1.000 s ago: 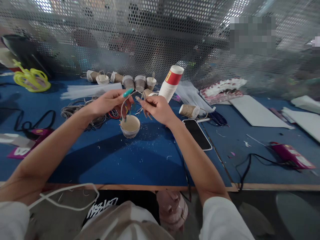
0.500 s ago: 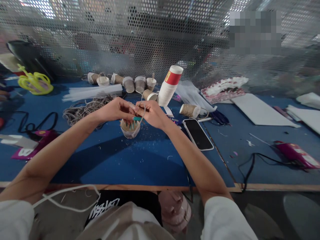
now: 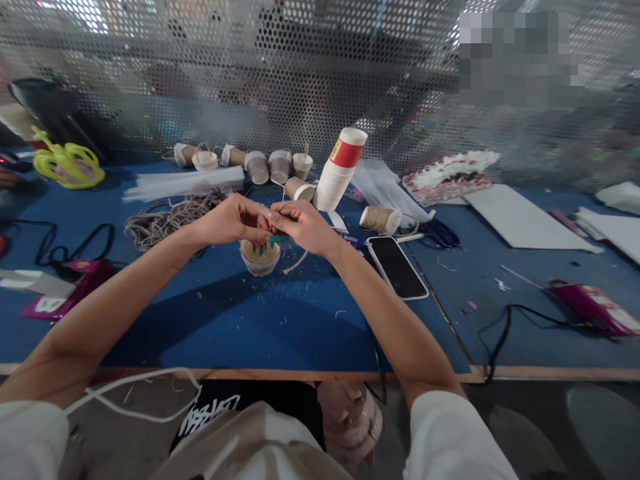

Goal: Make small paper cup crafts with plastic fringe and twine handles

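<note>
Both hands meet just above a small whitish cup (image 3: pixel 261 265) on the blue table. My left hand (image 3: pixel 243 220) has its fingers closed at a teal toothed piece (image 3: pixel 278 238), whose teeth point down over the cup's opening. My right hand (image 3: pixel 299 224) pinches a grey-brown cord (image 3: pixel 297 265), and the cord's end hangs below the hand, right of the cup. The fingertips of the two hands touch or nearly touch, and the cord between them is partly hidden. A tangled heap of similar cord (image 3: pixel 165 223) lies left of my left hand.
Stacked paper cups (image 3: pixel 333 183) lean behind my right hand. Several twine-wrapped cups (image 3: pixel 257 168) line the back. A phone (image 3: pixel 397 268) and a twine-wrapped cup (image 3: pixel 381 220) lie to the right. Magenta glue guns (image 3: pixel 595 307) with cables flank the work spot. A yellow crown-shaped object (image 3: pixel 69 167) stands far left.
The cord that looped up over my right fingers now hangs down to the right of the cup. Both hands stay nearly in the same place.
</note>
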The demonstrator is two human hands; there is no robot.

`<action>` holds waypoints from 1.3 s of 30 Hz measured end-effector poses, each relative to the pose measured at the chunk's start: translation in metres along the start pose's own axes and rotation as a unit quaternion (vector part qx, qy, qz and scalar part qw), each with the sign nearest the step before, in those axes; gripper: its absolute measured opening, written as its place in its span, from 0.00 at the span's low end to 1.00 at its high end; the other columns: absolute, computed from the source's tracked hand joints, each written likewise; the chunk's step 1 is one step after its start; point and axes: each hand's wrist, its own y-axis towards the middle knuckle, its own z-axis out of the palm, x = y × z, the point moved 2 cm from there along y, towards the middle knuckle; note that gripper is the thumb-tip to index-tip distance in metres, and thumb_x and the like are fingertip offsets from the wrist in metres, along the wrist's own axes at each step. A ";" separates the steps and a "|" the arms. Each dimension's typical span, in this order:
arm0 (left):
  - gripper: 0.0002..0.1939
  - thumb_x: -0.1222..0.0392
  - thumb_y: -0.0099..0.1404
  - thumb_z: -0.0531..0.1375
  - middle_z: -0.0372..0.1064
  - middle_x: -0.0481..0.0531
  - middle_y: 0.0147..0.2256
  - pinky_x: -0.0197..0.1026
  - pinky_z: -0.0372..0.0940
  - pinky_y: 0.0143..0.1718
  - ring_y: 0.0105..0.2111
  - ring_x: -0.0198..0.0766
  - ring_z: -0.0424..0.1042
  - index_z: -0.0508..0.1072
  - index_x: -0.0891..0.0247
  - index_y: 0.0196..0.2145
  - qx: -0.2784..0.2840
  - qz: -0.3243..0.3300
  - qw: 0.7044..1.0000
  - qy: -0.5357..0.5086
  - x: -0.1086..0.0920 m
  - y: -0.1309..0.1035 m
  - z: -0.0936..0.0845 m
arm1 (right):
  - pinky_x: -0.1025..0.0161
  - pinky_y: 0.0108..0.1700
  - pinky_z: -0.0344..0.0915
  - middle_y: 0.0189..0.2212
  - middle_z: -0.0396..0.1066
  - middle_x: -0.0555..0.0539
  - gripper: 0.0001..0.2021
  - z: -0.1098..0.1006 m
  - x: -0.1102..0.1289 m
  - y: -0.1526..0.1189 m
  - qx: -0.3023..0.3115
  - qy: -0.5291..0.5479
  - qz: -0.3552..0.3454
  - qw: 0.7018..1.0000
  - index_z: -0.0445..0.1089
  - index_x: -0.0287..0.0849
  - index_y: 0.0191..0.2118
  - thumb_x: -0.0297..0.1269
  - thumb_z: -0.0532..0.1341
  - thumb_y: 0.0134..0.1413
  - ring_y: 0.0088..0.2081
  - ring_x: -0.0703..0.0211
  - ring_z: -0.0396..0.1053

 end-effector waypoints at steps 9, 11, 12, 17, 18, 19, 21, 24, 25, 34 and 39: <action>0.09 0.58 0.51 0.70 0.74 0.51 0.21 0.35 0.71 0.25 0.22 0.36 0.74 0.77 0.64 0.21 0.009 0.028 0.999 0.032 -0.007 -0.001 0.000 | 0.67 0.25 0.53 0.18 0.57 0.54 0.22 0.001 0.000 0.000 0.040 0.097 0.022 0.994 0.62 0.40 0.22 0.49 0.57 0.62 0.22 0.69 0.53; 0.09 0.58 0.51 0.70 0.74 0.51 0.21 0.35 0.71 0.26 0.22 0.36 0.74 0.77 0.65 0.21 0.008 0.029 0.999 0.041 -0.008 -0.001 0.000 | 0.68 0.24 0.52 0.18 0.56 0.54 0.21 0.002 0.000 -0.001 0.051 0.116 0.030 0.991 0.63 0.40 0.22 0.48 0.57 0.62 0.21 0.69 0.52; 0.09 0.58 0.51 0.70 0.74 0.51 0.21 0.35 0.71 0.26 0.22 0.36 0.74 0.77 0.65 0.21 0.009 0.028 0.999 0.044 -0.008 -0.001 0.001 | 0.68 0.24 0.52 0.18 0.56 0.54 0.21 0.002 0.000 -0.001 0.053 0.121 0.036 0.991 0.63 0.40 0.22 0.48 0.58 0.62 0.21 0.69 0.52; 0.09 0.58 0.52 0.70 0.74 0.51 0.22 0.35 0.70 0.26 0.23 0.36 0.74 0.77 0.65 0.23 0.002 -0.007 0.999 0.043 -0.002 -0.001 -0.002 | 0.69 0.22 0.52 0.16 0.58 0.55 0.23 -0.001 -0.006 0.001 0.009 0.086 0.052 0.995 0.63 0.40 0.20 0.51 0.60 0.59 0.19 0.71 0.53; 0.09 0.58 0.52 0.70 0.74 0.51 0.22 0.35 0.69 0.26 0.23 0.36 0.74 0.77 0.66 0.24 0.000 -0.020 0.999 0.041 -0.001 0.000 -0.004 | 0.69 0.21 0.53 0.15 0.58 0.55 0.24 -0.002 -0.007 0.001 -0.010 0.068 0.055 0.996 0.63 0.40 0.20 0.52 0.60 0.59 0.18 0.71 0.54; 0.09 0.57 0.52 0.70 0.74 0.51 0.23 0.35 0.69 0.26 0.23 0.35 0.74 0.77 0.66 0.25 -0.002 -0.031 0.999 0.036 0.000 0.000 -0.006 | 0.69 0.21 0.53 0.15 0.59 0.55 0.25 -0.003 -0.008 0.001 -0.035 0.050 0.059 0.996 0.62 0.40 0.19 0.53 0.60 0.58 0.17 0.71 0.54; 0.10 0.56 0.55 0.68 0.75 0.52 0.25 0.34 0.68 0.26 0.25 0.35 0.74 0.77 0.66 0.29 -0.016 -0.046 0.999 0.019 0.001 0.000 -0.011 | 0.69 0.20 0.54 0.13 0.59 0.55 0.26 -0.005 -0.008 0.001 -0.086 0.016 0.073 0.993 0.61 0.41 0.16 0.54 0.59 0.58 0.16 0.72 0.55; 0.13 0.51 0.63 0.62 0.75 0.54 0.29 0.33 0.67 0.26 0.28 0.35 0.74 0.76 0.65 0.35 -0.082 -0.037 0.995 -0.035 -0.001 0.000 -0.020 | 0.69 0.18 0.52 0.10 0.57 0.55 0.28 -0.008 -0.007 0.000 -0.140 -0.006 0.112 0.984 0.59 0.42 0.14 0.55 0.59 0.57 0.13 0.72 0.53; 0.16 0.48 0.65 0.60 0.76 0.55 0.31 0.34 0.68 0.27 0.30 0.36 0.74 0.76 0.65 0.36 -0.099 -0.033 0.993 -0.059 -0.002 -0.001 -0.022 | 0.70 0.17 0.51 0.09 0.57 0.55 0.28 -0.009 -0.007 0.000 -0.149 -0.003 0.126 0.981 0.59 0.42 0.14 0.55 0.60 0.57 0.13 0.72 0.52; 0.14 0.54 0.70 0.56 0.74 0.52 0.25 0.33 0.70 0.29 0.26 0.31 0.74 0.71 0.68 0.32 -0.173 -0.019 0.980 -0.097 -0.015 -0.002 -0.015 | 0.70 0.14 0.48 0.09 0.57 0.55 0.28 -0.013 -0.010 0.001 -0.241 0.044 0.167 0.955 0.60 0.41 0.14 0.55 0.60 0.56 0.11 0.72 0.52; 0.06 0.60 0.62 0.64 0.72 0.46 0.22 0.31 0.68 0.23 0.19 0.29 0.71 0.71 0.65 0.34 -0.270 -0.012 0.963 -0.001 -0.006 0.000 -0.020 | 0.69 0.15 0.50 0.10 0.57 0.54 0.27 -0.013 -0.010 0.000 -0.239 0.054 0.147 0.958 0.60 0.42 0.15 0.56 0.60 0.56 0.13 0.71 0.53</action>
